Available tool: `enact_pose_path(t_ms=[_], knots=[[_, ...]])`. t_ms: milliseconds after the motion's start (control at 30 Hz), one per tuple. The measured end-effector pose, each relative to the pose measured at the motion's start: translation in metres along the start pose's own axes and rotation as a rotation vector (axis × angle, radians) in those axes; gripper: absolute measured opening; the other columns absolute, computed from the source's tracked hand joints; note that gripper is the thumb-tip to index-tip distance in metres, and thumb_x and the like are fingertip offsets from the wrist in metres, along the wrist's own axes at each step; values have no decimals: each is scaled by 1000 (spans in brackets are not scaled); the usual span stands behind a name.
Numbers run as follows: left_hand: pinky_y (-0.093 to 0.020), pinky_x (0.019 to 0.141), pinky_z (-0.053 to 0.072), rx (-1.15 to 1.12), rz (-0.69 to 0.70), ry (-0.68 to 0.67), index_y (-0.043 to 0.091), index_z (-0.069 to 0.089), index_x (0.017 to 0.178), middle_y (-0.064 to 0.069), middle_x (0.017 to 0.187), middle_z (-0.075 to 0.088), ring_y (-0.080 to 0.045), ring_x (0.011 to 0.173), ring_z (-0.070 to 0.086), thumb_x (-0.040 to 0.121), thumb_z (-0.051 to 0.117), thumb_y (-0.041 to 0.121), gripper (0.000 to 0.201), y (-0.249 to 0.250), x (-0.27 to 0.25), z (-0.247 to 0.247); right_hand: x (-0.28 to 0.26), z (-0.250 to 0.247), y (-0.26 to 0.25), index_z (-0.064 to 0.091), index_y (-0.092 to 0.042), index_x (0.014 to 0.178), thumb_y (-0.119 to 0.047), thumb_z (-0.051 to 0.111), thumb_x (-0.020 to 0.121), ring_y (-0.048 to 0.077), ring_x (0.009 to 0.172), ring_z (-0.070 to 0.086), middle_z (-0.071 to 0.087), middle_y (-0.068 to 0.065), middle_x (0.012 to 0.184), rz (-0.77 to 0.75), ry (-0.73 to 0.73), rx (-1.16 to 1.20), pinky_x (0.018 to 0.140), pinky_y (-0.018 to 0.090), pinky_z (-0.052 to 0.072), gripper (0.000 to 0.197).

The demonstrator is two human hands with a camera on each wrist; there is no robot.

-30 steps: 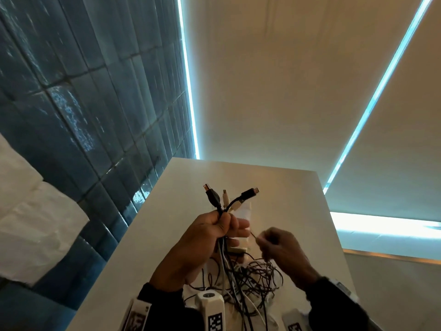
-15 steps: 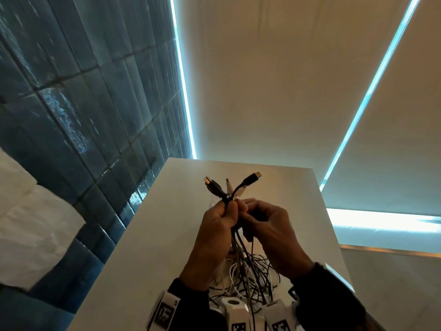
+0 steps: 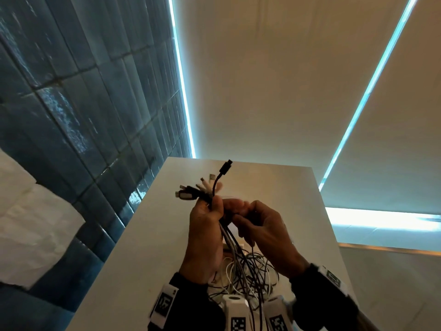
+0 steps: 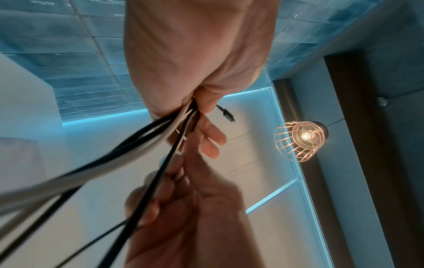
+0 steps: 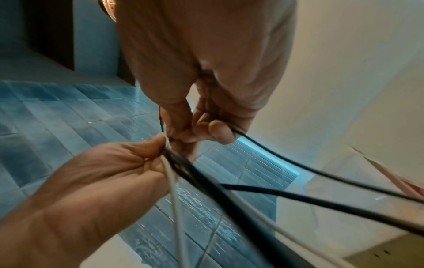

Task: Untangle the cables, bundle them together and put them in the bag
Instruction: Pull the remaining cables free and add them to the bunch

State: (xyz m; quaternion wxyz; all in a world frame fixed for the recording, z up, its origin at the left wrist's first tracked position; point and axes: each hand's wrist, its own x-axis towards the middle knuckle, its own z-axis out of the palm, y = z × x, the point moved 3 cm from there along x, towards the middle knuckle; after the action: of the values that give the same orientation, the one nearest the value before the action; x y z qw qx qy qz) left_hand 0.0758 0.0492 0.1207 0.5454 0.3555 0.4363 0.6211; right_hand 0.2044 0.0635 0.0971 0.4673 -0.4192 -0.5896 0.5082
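My left hand (image 3: 213, 211) is raised over the white table (image 3: 148, 247) and grips a bundle of black and white cables (image 3: 229, 237) just below their plugs (image 3: 191, 194), which fan out up and left. One black plug (image 3: 225, 168) sticks up highest. My right hand (image 3: 241, 219) is curled against the left one and pinches a thin black cable (image 5: 263, 145) beside the bundle. The left hand (image 5: 158, 150) holds the strands (image 5: 174, 181) tight. The rest of the cables lie in a tangle (image 3: 253, 271) on the table under both wrists. I see no bag plainly.
A dark blue tiled wall (image 3: 83, 115) runs along the table's left edge. Pale blinds (image 3: 274, 91) with bright strips stand behind the far edge. A lit wire-cage lamp (image 4: 302, 137) hangs overhead. A translucent sheet with a red edge (image 5: 378, 177) lies right of the hands.
My right hand came in from the right and closed against the left hand's bundle. The plugs have tipped to the left, and one black plug now stands higher.
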Motion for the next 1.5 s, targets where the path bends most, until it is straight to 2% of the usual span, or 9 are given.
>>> enact_pose_path(t_ms=[133,333,533,767,1000,1100,1200,1300,1500], knots=[[-27,76,56,-112,-127,-87,-3,62,104,-18,103,72,-29,102,69,100,35,24,38,-1,3,-4,-3,0,13,61,-4,86,-11,65,89,5,53,53,62,1,63,14,-7,-3,51,17,42,9],[-28,81,57,-268,-280,-201,-8,54,119,-19,112,70,-24,104,69,97,37,25,44,0,3,-5,-6,1,17,59,6,88,-6,64,88,3,54,54,61,6,67,-28,-9,58,51,15,43,13],[-26,66,56,-383,-197,-103,3,53,122,-10,107,73,-8,60,62,98,39,18,32,5,6,-10,-11,6,26,61,11,86,-6,60,91,3,52,51,56,2,61,16,-110,144,51,13,43,19],[-23,55,49,-471,-248,-133,3,58,100,0,63,58,-7,45,48,90,43,17,23,11,5,-11,-15,4,59,63,12,77,-11,57,94,1,57,53,61,6,66,83,-109,37,57,13,42,29],[-43,71,57,-199,-130,-109,16,52,88,-12,88,72,-29,77,70,104,30,20,27,15,5,-16,-20,-4,96,65,-5,71,-15,57,95,3,53,47,56,-7,58,113,-120,-54,53,14,39,27],[-26,50,40,-140,-106,-42,16,51,90,-3,62,57,-14,49,48,103,34,22,22,16,5,-17,-19,-4,111,63,5,75,-15,55,96,10,57,49,58,9,63,97,-124,-47,56,17,40,31],[-26,47,16,-210,-73,-11,16,49,83,5,55,29,-8,45,20,103,35,21,24,19,8,-19,-19,-6,129,62,5,77,-14,54,97,8,59,49,57,7,66,109,-145,-77,57,19,40,29],[-25,45,16,-305,-40,-16,15,47,79,6,52,26,-7,43,19,100,38,23,24,26,9,-25,-23,-8,151,62,-13,73,-14,51,98,4,60,45,54,-7,65,155,-164,-141,59,22,37,27],[-21,40,15,-268,-65,-25,16,44,75,7,50,25,-5,39,18,99,37,23,26,29,7,-31,-21,-12,156,63,-15,66,-5,53,95,-5,53,48,59,-16,54,230,-79,-254,58,19,37,32]])
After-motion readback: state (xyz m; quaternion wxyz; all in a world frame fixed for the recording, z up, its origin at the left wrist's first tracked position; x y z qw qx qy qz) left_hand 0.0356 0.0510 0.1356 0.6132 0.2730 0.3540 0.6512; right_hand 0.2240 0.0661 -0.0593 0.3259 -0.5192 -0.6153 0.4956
